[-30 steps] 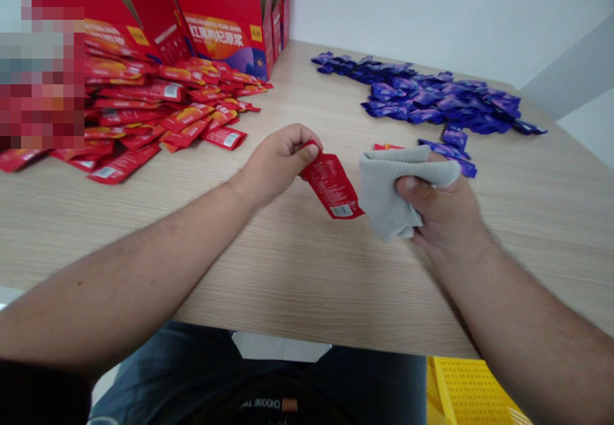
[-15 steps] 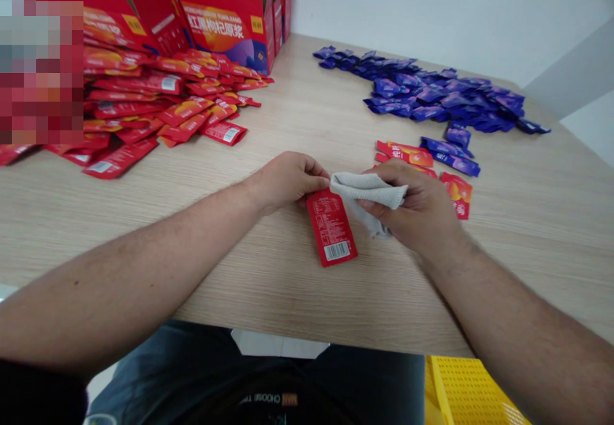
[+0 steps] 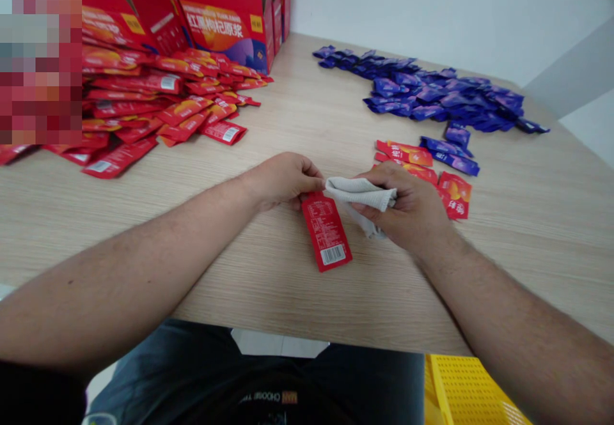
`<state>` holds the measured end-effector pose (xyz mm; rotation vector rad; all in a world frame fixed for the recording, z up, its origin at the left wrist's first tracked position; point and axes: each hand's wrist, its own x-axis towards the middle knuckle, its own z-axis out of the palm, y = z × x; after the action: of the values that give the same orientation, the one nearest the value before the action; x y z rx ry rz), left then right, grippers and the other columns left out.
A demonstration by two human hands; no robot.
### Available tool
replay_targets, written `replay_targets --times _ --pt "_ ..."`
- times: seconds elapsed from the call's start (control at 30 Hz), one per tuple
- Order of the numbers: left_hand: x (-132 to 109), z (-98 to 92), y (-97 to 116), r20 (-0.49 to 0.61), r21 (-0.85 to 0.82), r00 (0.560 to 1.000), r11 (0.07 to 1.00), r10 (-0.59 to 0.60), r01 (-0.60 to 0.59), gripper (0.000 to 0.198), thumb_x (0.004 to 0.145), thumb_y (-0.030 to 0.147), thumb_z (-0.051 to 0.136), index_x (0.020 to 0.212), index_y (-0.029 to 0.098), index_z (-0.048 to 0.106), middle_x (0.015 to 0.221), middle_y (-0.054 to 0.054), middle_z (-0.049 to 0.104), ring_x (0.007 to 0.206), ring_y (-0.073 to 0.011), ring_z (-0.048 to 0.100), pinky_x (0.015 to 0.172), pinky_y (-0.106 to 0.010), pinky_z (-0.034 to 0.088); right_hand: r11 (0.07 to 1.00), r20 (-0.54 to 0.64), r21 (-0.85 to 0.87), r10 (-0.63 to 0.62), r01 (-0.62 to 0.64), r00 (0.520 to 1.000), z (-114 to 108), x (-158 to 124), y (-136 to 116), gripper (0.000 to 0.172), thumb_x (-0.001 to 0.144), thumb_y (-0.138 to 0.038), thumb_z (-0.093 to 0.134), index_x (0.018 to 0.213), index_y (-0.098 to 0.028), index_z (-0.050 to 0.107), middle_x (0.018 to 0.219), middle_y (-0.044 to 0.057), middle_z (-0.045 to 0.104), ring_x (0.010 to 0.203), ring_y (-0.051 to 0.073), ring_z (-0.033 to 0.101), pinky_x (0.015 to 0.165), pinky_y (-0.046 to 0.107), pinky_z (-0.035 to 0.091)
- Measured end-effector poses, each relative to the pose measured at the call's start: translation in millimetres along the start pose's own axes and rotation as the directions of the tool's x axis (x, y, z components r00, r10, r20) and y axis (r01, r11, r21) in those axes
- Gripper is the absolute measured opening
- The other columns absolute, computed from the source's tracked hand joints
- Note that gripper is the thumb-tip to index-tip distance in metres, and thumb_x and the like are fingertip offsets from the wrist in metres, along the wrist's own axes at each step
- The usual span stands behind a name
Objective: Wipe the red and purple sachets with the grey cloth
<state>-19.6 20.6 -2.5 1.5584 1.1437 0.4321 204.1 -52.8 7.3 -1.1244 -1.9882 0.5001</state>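
Observation:
My left hand (image 3: 292, 181) pinches the top end of a red sachet (image 3: 328, 233), whose printed back with a barcode faces up toward me. A folded whitish cloth (image 3: 362, 193) is gripped in my right hand (image 3: 407, 204); its left end reaches the sachet's top beside my left fingertips. Whether the cloth presses on the sachet there I cannot tell. Just beyond my right hand lie several red sachets (image 3: 455, 193) with orange fronts, partly hidden by that hand. Two blue sachets (image 3: 451, 156) rest right behind them.
At the left is a large heap of red sachets (image 3: 182, 105), with red cartons (image 3: 220, 22) standing behind it. A pile of blue sachets (image 3: 441, 96) spreads along the back right of the wooden table (image 3: 268, 284). Below the table's right front edge stands a yellow plastic crate (image 3: 470, 386).
Both hands, the cloth and the held red sachet have shifted slightly left, the sachet also a little toward me. More of the red sachets behind my right hand now shows.

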Motion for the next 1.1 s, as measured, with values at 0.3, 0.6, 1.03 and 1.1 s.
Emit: replay_targets --times 0.3,0.6,1.03,1.1 --pt "-5 -0.7 7 0.091 0.11 0.996 0.994 -0.01 -0.001 0.012 0.085 0.022 0.069 0.093 0.02 0.077 0.08 -0.005 0.075 0.069 -0.0174 0.071 0.067 -0.032 0.057 1.0 -0.016 0.007 -0.008 0.008 1.0 2 0 -1 0.019 0.084 -0.033 0.078 0.102 -0.029 0.078 0.092 0.003 0.076 0.082 0.022 0.066 0.073 0.038 0.053" --pt "-16 27.8 8 -0.009 0.677 0.957 0.706 0.291 -0.208 0.066 0.08 0.054 0.072 0.135 0.019 0.063 0.122 -0.012 0.068 0.108 -0.0279 0.067 0.092 -0.038 0.054 0.984 -0.218 -0.026 0.166 -0.176 0.962 -3 2 8 0.02 0.085 -0.038 0.078 0.104 -0.03 0.078 0.098 0.004 0.077 0.085 0.024 0.07 0.074 0.04 0.056" --pt "-24 36.2 11 0.074 0.77 0.961 0.597 0.267 -0.226 0.078 0.076 0.062 0.073 0.142 0.024 0.055 0.129 -0.014 0.061 0.113 -0.0316 0.065 0.091 -0.041 0.055 0.985 -0.201 -0.041 0.158 -0.17 0.967 -2 4 6 0.019 0.083 -0.034 0.08 0.101 -0.03 0.078 0.093 0.002 0.077 0.084 0.023 0.07 0.076 0.04 0.056" --pt "-25 36.4 11 0.022 0.784 0.968 0.596 0.249 -0.171 0.083 0.075 0.067 0.072 0.143 0.023 0.054 0.13 -0.015 0.059 0.114 -0.0339 0.065 0.09 -0.043 0.055 0.985 -0.199 -0.044 0.154 -0.166 0.968 -2 4 6 0.018 0.083 -0.034 0.08 0.101 -0.03 0.078 0.094 0.002 0.077 0.083 0.023 0.07 0.073 0.039 0.056"
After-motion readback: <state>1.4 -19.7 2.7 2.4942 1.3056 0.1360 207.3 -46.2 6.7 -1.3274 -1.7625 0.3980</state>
